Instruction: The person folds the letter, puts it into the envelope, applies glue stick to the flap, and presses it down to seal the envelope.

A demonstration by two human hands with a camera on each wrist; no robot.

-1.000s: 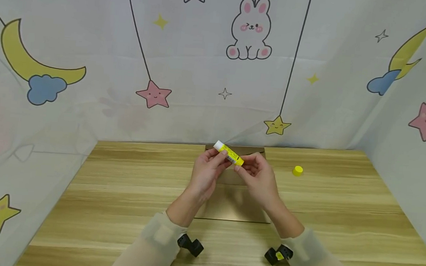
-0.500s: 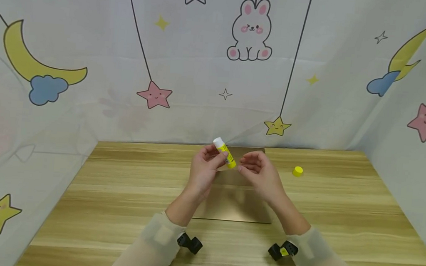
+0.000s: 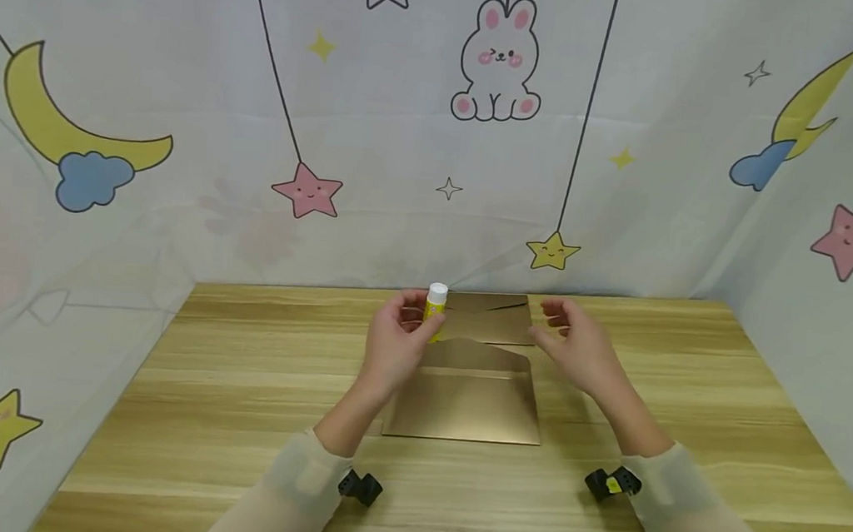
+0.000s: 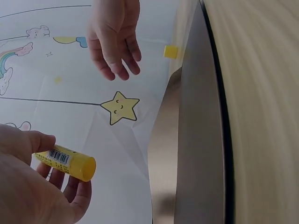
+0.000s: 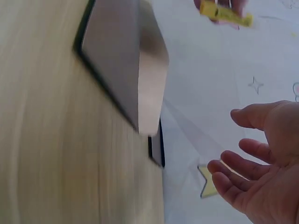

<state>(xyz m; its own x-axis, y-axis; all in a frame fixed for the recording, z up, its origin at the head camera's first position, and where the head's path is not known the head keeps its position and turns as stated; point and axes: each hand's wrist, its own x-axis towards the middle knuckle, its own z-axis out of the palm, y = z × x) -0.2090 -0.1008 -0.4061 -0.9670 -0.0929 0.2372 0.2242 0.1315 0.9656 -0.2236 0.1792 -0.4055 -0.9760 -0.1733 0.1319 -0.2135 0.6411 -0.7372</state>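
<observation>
In the head view my left hand [image 3: 398, 339] pinches a glue stick [image 3: 436, 298], white end up, above the left part of an envelope. In the left wrist view the glue stick's yellow end [image 4: 84, 168] and barcode show between thumb and fingers. My right hand [image 3: 581, 345] hovers to the right with loosely bent fingers and holds nothing; the right wrist view shows its palm bare. The near gold-brown envelope [image 3: 463, 411] lies on the table with its flap [image 3: 472, 356] raised. A yellow cap [image 4: 170, 51] appears in the left wrist view; in the head view my right hand hides it.
A second gold-brown envelope [image 3: 490, 321] lies behind the first, close to the back curtain. The wood-grain table [image 3: 237, 385] meets printed curtains [image 3: 377, 128] at the back and sides. Both wrists carry small black cameras.
My right hand has let go of the glue stick and moved right, over the cap. My left hand has shifted slightly left and turned the glue stick more upright.
</observation>
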